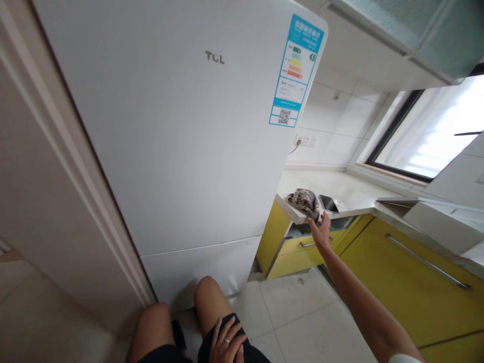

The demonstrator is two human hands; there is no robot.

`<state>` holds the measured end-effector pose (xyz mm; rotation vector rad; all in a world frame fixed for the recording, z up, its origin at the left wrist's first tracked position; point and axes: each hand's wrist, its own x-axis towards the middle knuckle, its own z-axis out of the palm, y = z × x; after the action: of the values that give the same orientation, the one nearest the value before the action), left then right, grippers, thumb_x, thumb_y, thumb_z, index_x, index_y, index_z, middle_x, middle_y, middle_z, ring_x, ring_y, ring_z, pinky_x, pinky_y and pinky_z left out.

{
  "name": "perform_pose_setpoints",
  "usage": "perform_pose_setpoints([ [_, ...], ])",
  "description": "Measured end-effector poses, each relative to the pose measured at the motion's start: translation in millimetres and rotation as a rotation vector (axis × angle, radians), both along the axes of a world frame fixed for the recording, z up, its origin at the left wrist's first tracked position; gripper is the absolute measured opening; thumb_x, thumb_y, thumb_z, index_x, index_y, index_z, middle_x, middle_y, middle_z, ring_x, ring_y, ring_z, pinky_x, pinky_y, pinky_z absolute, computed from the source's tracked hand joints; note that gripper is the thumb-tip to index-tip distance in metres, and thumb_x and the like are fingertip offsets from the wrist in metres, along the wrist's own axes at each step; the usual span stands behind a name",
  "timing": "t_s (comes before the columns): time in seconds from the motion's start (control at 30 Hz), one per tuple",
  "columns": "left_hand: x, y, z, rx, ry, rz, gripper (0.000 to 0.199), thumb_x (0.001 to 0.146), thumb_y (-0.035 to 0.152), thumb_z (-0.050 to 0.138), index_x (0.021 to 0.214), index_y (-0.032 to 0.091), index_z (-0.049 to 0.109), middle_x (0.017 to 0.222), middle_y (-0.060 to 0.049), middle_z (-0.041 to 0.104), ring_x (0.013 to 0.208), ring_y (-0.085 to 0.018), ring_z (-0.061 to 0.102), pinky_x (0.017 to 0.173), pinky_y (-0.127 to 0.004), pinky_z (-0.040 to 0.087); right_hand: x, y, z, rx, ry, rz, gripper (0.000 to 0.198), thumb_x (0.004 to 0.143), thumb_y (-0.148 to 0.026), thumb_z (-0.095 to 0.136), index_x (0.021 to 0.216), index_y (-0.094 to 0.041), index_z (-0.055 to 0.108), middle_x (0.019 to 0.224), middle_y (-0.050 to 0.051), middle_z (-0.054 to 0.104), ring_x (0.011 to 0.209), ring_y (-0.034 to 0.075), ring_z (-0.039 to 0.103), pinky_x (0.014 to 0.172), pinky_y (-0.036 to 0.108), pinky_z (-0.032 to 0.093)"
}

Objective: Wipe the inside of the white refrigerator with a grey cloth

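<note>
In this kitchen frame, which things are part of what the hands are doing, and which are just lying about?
In hand:
right hand, reaching to the counter edge
crumpled cloth, next to its fingers
left hand, resting on the thigh

Lying about:
dark tablet
white fridge
energy label
yellow drawer
wall sockets

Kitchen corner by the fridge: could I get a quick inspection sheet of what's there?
Surface: pale countertop over yellow cabinets.
Job's things: crumpled cloth at the counter edge.
Clutter: dark tablet beside the cloth.
Hands: right hand reaches up to the counter edge by the cloth; left hand, wearing a ring, rests on the thigh.
Cables: a plug in the wall socket.
Surroundings: white fridge, window, tiled floor.
</note>
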<state>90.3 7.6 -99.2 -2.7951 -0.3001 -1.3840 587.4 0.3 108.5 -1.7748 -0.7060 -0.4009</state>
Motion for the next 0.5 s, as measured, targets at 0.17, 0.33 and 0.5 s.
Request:
perform_pose_setpoints([
  [0.17, -0.5, -7.4, -3.0, -0.237, 0.167, -0.042, 0.029, 0.084, 0.017, 0.059, 0.105, 0.028, 0.075, 0.117, -0.004, 0.079, 0.114, -0.028, 0.072, 0.112, -0.050, 0.052, -61.6, -11.4, -28.7, 0.096, 0.077, -0.006, 0.089, 0.074, -0.066, 0.057, 0.141, -0.010, 0.044, 0.138, 0.023, 0.048, 0.126, 0.035, 0.051, 0.111, 0.057, 0.041],
  [0.33, -7.6, -22.5, 10.9, -0.749, 0.381, -0.084, 0.040, 0.092, 0.025, 0.053, 0.126, 0.031, 0.072, 0.139, -0.013, 0.066, 0.137, -0.042, 0.054, 0.115, -0.078, 0.032, -128.7, -18.4, -83.3, 0.118, 0.164, 0.084, 0.083, 0.072, -0.065, 0.060, 0.134, -0.011, 0.050, 0.131, 0.022, 0.055, 0.125, 0.036, 0.054, 0.114, 0.058, 0.038],
  [0.5, -24.5, -42.3, 22.7, -0.975, 0.333, -0.045, 0.045, 0.096, 0.034, 0.049, 0.139, 0.033, 0.064, 0.154, -0.013, 0.051, 0.149, -0.044, 0.038, 0.121, -0.078, 0.014, -206.8, -12.3, -129.8, 0.021, 0.463, 0.428, 0.072, 0.070, -0.068, 0.062, 0.122, -0.019, 0.055, 0.123, 0.016, 0.064, 0.115, 0.032, 0.063, 0.103, 0.052, 0.051],
])
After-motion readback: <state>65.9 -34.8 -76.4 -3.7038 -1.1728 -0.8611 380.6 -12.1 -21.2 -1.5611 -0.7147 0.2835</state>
